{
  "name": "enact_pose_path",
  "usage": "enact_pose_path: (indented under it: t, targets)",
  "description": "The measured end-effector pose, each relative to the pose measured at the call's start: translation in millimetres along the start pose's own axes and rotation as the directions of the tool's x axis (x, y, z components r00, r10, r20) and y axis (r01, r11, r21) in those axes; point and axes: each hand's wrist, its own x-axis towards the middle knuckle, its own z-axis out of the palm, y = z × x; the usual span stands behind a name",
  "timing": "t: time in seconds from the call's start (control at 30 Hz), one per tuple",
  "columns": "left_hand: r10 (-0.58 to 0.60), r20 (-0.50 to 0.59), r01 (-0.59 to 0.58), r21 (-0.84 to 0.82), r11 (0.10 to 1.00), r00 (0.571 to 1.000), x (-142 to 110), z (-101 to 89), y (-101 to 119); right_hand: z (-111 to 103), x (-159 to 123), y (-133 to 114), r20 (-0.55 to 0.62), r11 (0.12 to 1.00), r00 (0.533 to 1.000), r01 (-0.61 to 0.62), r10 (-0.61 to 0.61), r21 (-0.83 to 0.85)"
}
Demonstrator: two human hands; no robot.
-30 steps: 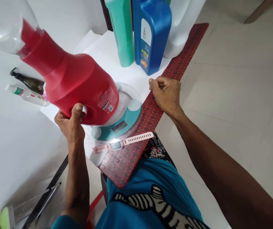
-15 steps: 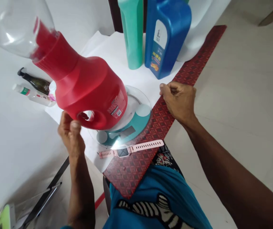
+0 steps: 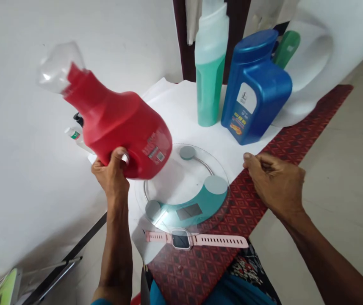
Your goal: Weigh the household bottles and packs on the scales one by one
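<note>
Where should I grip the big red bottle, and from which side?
Probably by the handle, coming from the near left, as the left hand does: the red bottle tilts, neck up and left, and the opening beside that handle leaves room to wrap around.

The red bottle (image 3: pixel 127 131) looks made of smooth plastic with a soft, half-matt sheen, and its cap (image 3: pixel 62 70) is of clear, shiny plastic. The blue bottle (image 3: pixel 264 84) is of glossier plastic, while the scale (image 3: pixel 214 199) has a smooth transparent plate like glass and a shiny metal rod (image 3: pixel 204 164). The paper (image 3: pixel 175 106) is matt, and the watch strap (image 3: pixel 221 241) looks like matt rubber.
</note>
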Motion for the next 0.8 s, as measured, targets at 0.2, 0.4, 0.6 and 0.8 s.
enact_pose_path:
  t: [0.2,0.4,0.6,0.8]
  targets:
    - [0.158,-0.105,-0.149,0.085,0.985,0.982,79.4,29.8,-33.4,-2.9,2.0,-3.5,0.015,1.0,1.0,-0.006,0.006,-0.007]
    - [0.083,-0.148,-0.073,0.069,0.995,0.985,116.9,61.4,-97.9,-4.3,2.6,-1.5,0.029,1.0,0.999,-0.024,0.023,0.012]
    - [0.097,-0.187,-0.05,0.245,0.968,0.977,141.8,80.7,-137.9,-3.2,3.5,1.0,0.035,0.999,0.999,-0.031,0.03,0.016]
    - [0.075,-0.239,0.048,0.472,0.88,0.968,184.9,107.7,-157.9,-4.0,3.1,-2.7,0.045,0.999,0.998,-0.034,0.033,0.015]
